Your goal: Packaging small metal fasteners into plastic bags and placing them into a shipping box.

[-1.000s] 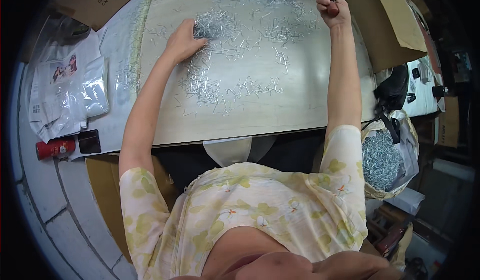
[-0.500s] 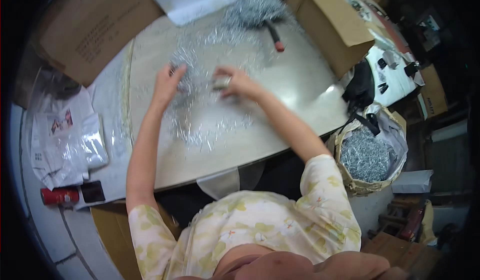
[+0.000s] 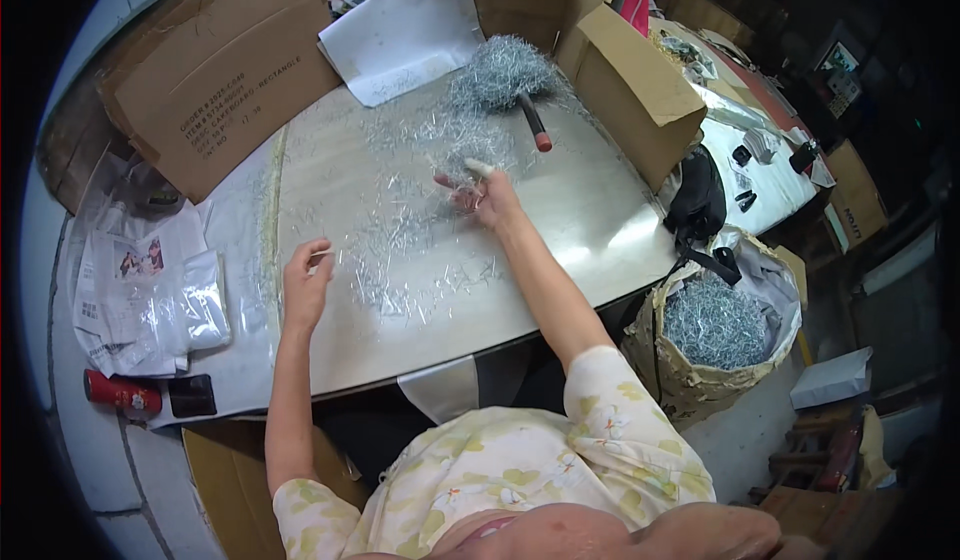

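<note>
Short, thin silver wire pieces [image 3: 400,235] lie scattered over the middle of a pale metal-topped table [image 3: 560,220]. A denser tangled heap of them [image 3: 505,68] rises at the far side. My right hand [image 3: 488,200] reaches into the scattered pieces, fingers apart, with a white covering on one digit. Some pieces lie against its fingers; whether it grips any is unclear. My left hand [image 3: 306,285] hovers at the left edge of the scatter, fingers bent and thumb apart, holding nothing I can make out. A dark rod with a red end [image 3: 535,125] leans out of the heap.
Cardboard boxes stand at the far left [image 3: 220,80] and far right [image 3: 635,90]; a white sheet [image 3: 400,40] lies between. Right of the table, a lined sack [image 3: 690,380] holds more wire pieces. Plastic packets [image 3: 205,300], a red can [image 3: 120,392] and a phone [image 3: 192,396] lie left.
My left hand has drawn back from the wire pieces toward me and left. The right hand has moved further in among them and turned, fingers spreading. The view has shifted.
</note>
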Tool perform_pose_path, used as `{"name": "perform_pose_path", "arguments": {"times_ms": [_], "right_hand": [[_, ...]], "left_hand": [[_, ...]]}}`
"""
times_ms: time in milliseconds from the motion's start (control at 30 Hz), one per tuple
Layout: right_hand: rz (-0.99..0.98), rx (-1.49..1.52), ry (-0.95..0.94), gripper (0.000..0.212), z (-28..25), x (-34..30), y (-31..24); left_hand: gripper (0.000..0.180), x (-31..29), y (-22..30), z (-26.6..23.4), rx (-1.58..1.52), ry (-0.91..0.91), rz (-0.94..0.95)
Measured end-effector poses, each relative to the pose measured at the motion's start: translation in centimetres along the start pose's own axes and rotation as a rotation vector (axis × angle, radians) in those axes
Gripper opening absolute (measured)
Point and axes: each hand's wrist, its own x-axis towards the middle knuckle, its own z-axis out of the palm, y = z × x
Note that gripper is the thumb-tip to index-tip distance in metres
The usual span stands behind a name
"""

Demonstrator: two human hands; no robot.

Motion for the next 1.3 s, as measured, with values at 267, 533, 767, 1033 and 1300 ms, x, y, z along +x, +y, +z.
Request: {"name": "perform_pose_path", "arguments": {"times_ms": [267, 533, 767, 1033, 1300], "right_hand": [[-0.085, -0.173, 0.187, 0.022, -0.1, 0.1, -2.4], [-0.188, -0.123, 0.039, 0.037, 3.2, 0.9, -3.2], [-0.190, 0.200, -0.632, 0.047, 4.6, 7.9, -6.1], [-0.055, 0.010, -0.054, 0.034, 5.7, 8.8, -6.5], [0.021, 0.565, -0.222, 0.042, 4.2, 9.8, -8.6]], "left_hand": [[0.021, -3.8, -3.6, -0.8, 0.255, 0.304, 0.146], [0.024, -5.8, -6.3, -0.5, 0.655, 0.380, 0.254], [0.018, -5.2, -5.7, 0.3, 0.606, 0.408, 0.243], [0.019, -5.9, -5.8, 0.5, 0.585, 0.366, 0.172], [0.018, -5.8, -6.2, 0.0, 0.571, 0.363, 0.156]]}}
